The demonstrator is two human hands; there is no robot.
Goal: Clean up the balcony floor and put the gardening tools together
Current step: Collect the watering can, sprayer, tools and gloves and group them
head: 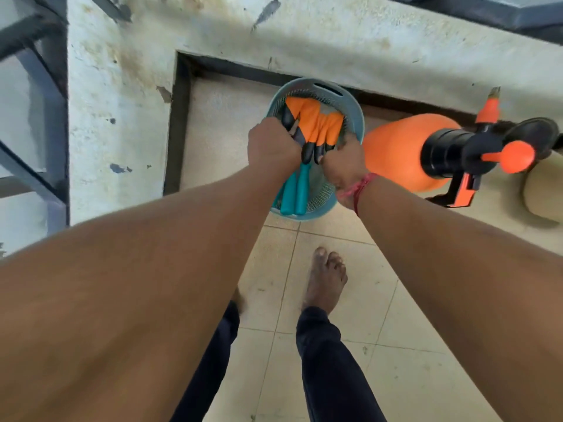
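Sprayer: orange plastic pressure sprayer with black pump head (402,150), at 3 o'clock of the basket and just beside it. We judge it the heaviest item if it holds water, and it is smooth-bodied. The black neck or the trigger handle is the place to grip it.
Basket: round grey-blue perforated plastic basket (301,84), mid-frame toward 12 o'clock, in front of the wall recess. We cannot tell whether it is carried or resting. We judge it light, with a thin wall likely to flex. It is best held by the rim or the slot handle at 12 o'clock.
Gloves: orange fabric gloves with black claw tips (323,126), inside the basket at its 12 o'clock half. They look soft and limp, and may snag on the mesh.
Tools: two teal-handled hand tools (297,190) lie in the basket, handles toward 6 o'clock. A dark-handled tool (289,120) sits at 10 o'clock, kind unclear. We judge them rigid and free to slide if the basket tips.
Left hand: left hand (272,144) has its fingers curled over the rim at 9 o'clock.
Right hand: right hand (342,167) clasps the rim at 4 o'clock.
Wall: stained whitewashed concrete wall (122,102), from 9 to 1 o'clock. Its recess edge crowds the basket.
Floor: beige tiled floor (335,345), at 6 o'clock.
Railing: dark metal railing (45,86), at 9 o'clock, well apart.
Foot: bare foot (326,278), at 6 o'clock below the basket, in the drop path.
Obstruction: we judge the sprayer's nearness to the right wrist the main hindrance.
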